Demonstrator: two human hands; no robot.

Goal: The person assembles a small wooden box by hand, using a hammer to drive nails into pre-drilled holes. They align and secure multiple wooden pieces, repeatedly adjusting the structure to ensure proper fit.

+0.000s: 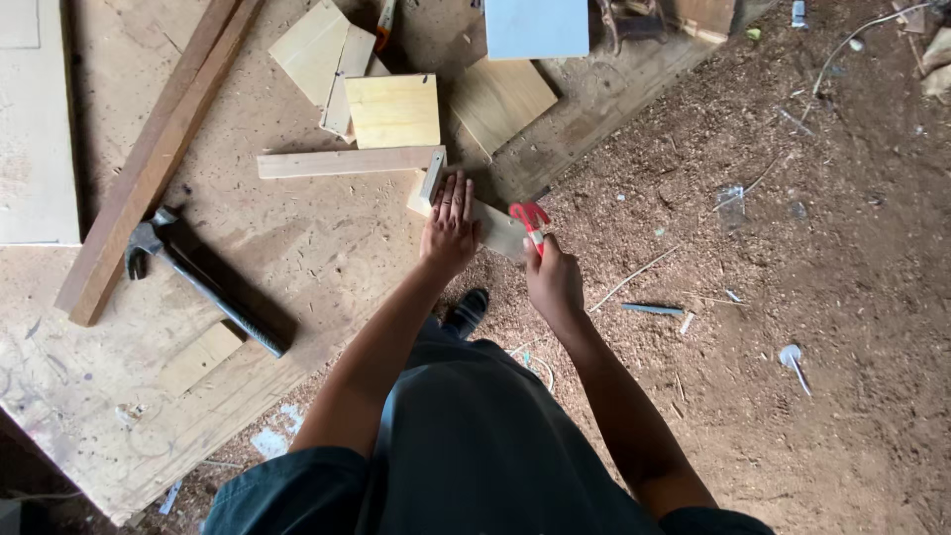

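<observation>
My left hand (449, 226) lies flat, fingers together, pressing on a small pale wooden piece (498, 229) that juts over the edge of a large board platform (297, 248). My right hand (553, 280) grips a small hammer with a red claw head (529, 214), the head resting at the right end of that wooden piece. A thin grey strip (433, 174) stands just beyond my left fingertips, next to a long light wooden strip (347, 161).
A black claw hammer (198, 280) lies at the left on the board. A long brown plank (158, 149) runs diagonally. Several pale plywood squares (392, 109) and a blue panel (536, 28) lie beyond. Sawdust-covered ground (792, 248) spreads to the right.
</observation>
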